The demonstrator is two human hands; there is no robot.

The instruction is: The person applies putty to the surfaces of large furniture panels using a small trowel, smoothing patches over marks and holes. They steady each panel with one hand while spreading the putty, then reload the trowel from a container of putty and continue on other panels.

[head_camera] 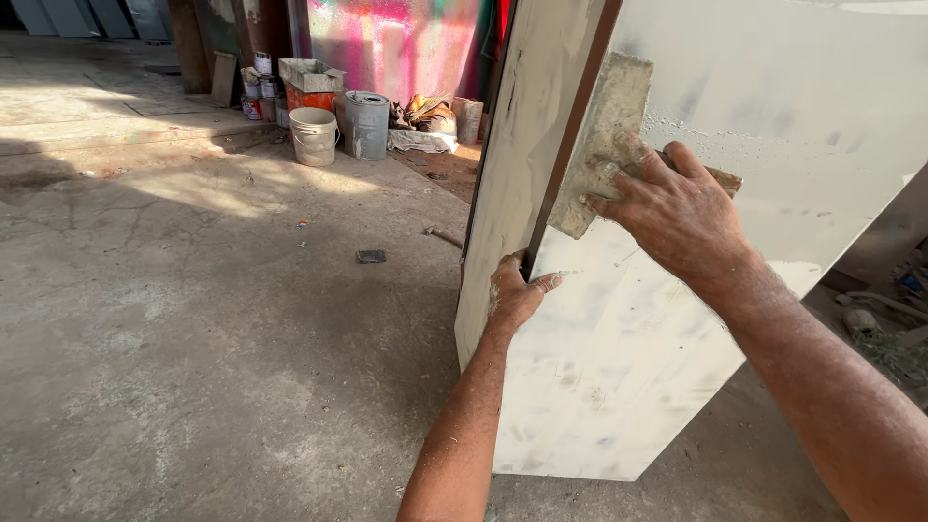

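On a dusty concrete floor [193, 338], the right hand [681, 217] presses a sanding block [604, 135], fingers spread, against a white-primed panel [773, 116]; the left hand [517, 295] pinches its edge; patchy smears remain.

Panel [773, 116] top cut off; left hand [515, 295] fingers hidden.

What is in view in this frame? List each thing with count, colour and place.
white panel: one, off-white and dusty, standing tilted at right, on the floor
sanding block: one, grey-beige, pressed flat on the panel near its left edge
buckets: two, one cream and one grey, side by side at the back
small cans: several, mixed colours, left of the buckets
tray: one, grey, on an orange container behind the buckets
concrete floor: grey, cracked, partly sunlit
left hand: grips the panel's left edge
right hand: fingers on the sanding block
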